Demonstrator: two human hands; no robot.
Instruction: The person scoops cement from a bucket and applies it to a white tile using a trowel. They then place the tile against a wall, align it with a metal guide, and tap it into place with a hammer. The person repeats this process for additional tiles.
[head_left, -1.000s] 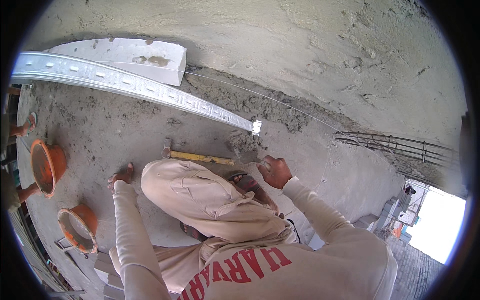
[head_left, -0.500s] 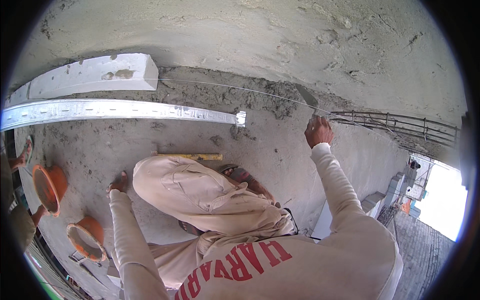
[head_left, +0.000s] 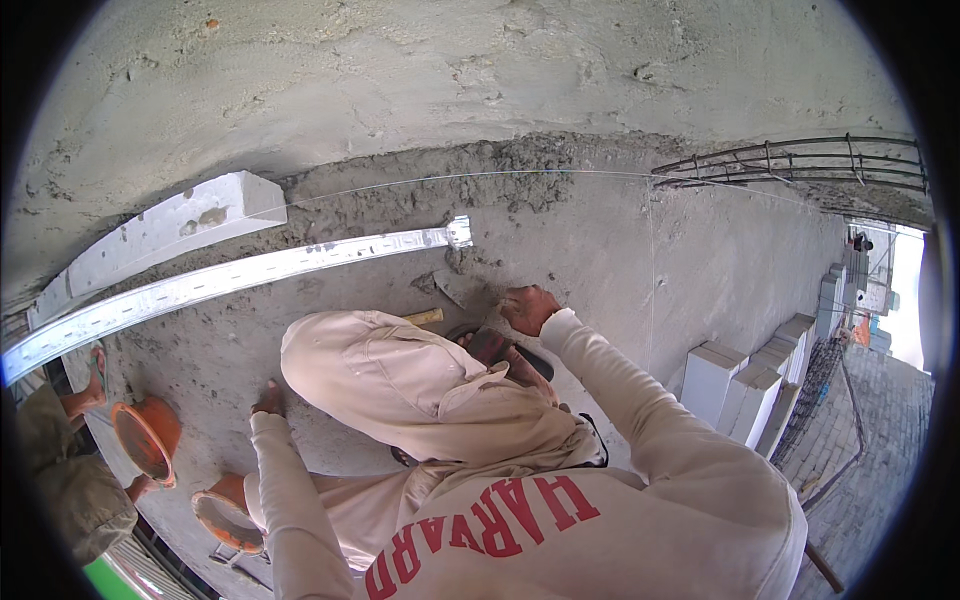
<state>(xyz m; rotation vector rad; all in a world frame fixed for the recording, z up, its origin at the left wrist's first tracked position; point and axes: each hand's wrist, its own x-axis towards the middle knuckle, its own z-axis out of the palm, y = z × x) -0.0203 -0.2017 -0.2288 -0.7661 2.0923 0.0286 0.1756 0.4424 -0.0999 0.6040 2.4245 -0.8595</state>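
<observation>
My right hand (head_left: pixel 530 308) is closed on a trowel (head_left: pixel 455 290), whose blade points left, low over the concrete floor (head_left: pixel 590 235) by my sandalled foot. Just beyond the blade are some crumbs of mortar. My left hand (head_left: pixel 268 397) is down by the floor to the left of my knee, its fingers apart and nothing seen in them. Ahead, a rough strip of wet mortar (head_left: pixel 430 190) runs along the foot of the plastered wall (head_left: pixel 400 80). Above it a thin string (head_left: pixel 480 174) is stretched. A yellow-edged tool (head_left: pixel 425 316) is partly hidden behind my knee.
At left lie a white block (head_left: pixel 235 205) and a long metal bar (head_left: pixel 300 262). Two orange buckets (head_left: pixel 148 438) stand near another person's feet (head_left: pixel 88 390). Steel rebar (head_left: pixel 790 160) juts in at the right, with stacked blocks (head_left: pixel 735 385) nearer me.
My right hand has drawn the trowel back from the mortar strip, nearer and leftward toward my foot. My left hand stays low beside my knee. The whole view has shifted.
</observation>
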